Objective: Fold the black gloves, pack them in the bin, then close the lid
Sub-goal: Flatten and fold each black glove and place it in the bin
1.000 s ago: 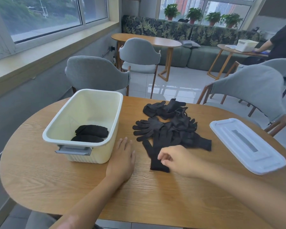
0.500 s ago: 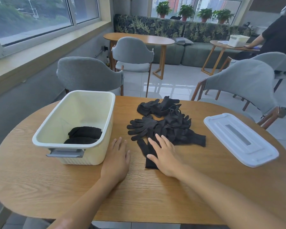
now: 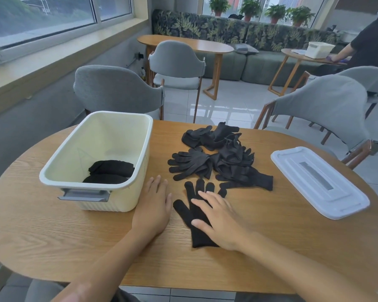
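While left hand (image 3: 152, 205) is lying flat beside bin (image 3: 59, 162), fingers straight, right hand (image 3: 219, 219) is pressing glove (image 3: 190, 211) flat, fingers spread.

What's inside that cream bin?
The bin holds folded black gloves at its near end. Their count is unclear; the near rim hides the floor beneath.

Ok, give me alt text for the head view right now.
The right hand presses a black glove flat on the wooden table, while the left hand rests beside it. A cream bin holds folded gloves; a glove pile and white lid lie right.
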Demonstrator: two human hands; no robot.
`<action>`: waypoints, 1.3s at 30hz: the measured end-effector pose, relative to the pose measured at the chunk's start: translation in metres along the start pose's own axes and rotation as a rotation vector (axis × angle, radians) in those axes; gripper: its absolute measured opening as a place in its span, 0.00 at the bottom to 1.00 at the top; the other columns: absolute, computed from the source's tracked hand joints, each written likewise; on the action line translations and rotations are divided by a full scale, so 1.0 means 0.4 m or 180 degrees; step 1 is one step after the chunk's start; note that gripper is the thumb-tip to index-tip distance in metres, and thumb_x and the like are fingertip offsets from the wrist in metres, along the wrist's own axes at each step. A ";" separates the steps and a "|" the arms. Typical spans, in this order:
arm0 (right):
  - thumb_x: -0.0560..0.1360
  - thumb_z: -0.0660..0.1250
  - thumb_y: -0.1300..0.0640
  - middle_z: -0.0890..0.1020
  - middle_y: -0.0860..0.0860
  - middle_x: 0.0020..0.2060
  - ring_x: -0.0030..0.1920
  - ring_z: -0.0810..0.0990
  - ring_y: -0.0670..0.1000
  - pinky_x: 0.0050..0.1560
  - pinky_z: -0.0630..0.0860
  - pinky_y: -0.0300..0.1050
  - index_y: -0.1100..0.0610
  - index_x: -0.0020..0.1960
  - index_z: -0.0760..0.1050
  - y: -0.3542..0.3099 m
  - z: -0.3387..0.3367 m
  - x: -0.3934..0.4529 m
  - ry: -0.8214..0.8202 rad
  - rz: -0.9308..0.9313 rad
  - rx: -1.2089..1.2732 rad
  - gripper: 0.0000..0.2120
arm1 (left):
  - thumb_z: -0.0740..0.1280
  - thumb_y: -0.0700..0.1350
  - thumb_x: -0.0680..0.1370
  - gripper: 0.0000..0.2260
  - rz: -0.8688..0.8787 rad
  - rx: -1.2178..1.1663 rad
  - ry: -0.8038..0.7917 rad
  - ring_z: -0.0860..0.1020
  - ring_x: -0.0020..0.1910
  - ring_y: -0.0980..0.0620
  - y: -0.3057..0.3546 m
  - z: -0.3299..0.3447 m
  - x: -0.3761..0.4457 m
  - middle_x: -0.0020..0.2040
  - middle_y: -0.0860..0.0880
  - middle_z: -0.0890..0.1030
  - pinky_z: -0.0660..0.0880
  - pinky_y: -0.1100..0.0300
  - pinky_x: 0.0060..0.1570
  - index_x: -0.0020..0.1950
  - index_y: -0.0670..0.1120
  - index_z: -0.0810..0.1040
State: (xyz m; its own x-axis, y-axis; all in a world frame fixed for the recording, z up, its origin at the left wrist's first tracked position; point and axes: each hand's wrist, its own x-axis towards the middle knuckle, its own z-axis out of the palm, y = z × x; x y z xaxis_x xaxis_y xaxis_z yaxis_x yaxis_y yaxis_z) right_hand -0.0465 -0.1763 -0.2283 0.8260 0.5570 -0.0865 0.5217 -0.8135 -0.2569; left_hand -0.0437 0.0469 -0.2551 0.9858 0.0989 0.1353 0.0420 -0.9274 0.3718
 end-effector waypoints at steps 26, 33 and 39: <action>0.78 0.67 0.61 0.79 0.46 0.50 0.49 0.76 0.48 0.51 0.76 0.45 0.53 0.55 0.79 0.077 -0.253 0.295 0.1693 0.0960 0.0852 0.07 | 0.49 0.54 0.86 0.24 0.0052 -0.0053 0.0012 0.47 0.81 0.52 -0.013 0.010 0.005 0.82 0.50 0.54 0.46 0.59 0.76 0.81 0.48 0.58; 0.77 0.69 0.66 0.80 0.44 0.51 0.56 0.77 0.49 0.53 0.78 0.45 0.53 0.57 0.80 0.084 -0.346 0.265 0.1566 0.1489 0.2509 0.13 | 0.50 0.54 0.85 0.24 0.0053 -0.0108 0.0033 0.48 0.81 0.51 -0.014 0.014 0.002 0.82 0.50 0.55 0.47 0.58 0.77 0.81 0.48 0.59; 0.77 0.69 0.66 0.80 0.39 0.53 0.57 0.76 0.35 0.60 0.73 0.37 0.46 0.56 0.80 0.040 -0.391 0.169 0.1735 0.0707 0.2408 0.16 | 0.58 0.51 0.84 0.19 0.0308 -0.0382 0.0255 0.58 0.79 0.52 -0.012 -0.001 -0.013 0.78 0.51 0.65 0.52 0.59 0.75 0.74 0.47 0.71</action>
State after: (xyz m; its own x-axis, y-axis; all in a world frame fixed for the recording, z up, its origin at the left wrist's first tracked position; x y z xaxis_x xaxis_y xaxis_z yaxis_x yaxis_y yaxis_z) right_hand 0.0511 -0.1779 -0.0876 0.9748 0.0933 0.2027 0.2228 -0.4615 -0.8587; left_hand -0.0492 0.0510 -0.2572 0.9681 0.0440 0.2467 -0.0770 -0.8847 0.4597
